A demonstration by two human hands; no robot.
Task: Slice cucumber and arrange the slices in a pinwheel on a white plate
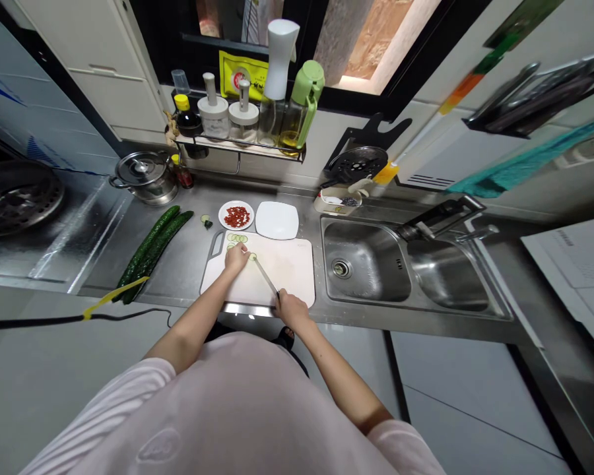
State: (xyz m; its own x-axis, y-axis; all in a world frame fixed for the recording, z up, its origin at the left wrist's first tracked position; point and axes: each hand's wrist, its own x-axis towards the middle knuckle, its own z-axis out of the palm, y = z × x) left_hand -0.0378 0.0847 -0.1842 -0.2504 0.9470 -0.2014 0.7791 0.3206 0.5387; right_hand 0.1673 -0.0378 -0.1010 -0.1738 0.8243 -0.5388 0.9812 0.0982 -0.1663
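Green slices laid near centre; cucumbers uncut, centre left. Knife gripped by right hand; left hand (slice alongside): grip unclear.

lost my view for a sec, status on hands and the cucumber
Right hand on knife; left hand beside the blade tip. Cucumber slices on cutting board, two whole cucumbers off its left. Nothing visibly blocking the knife.

Bright window glare up top; edges stretched and softly blurred.
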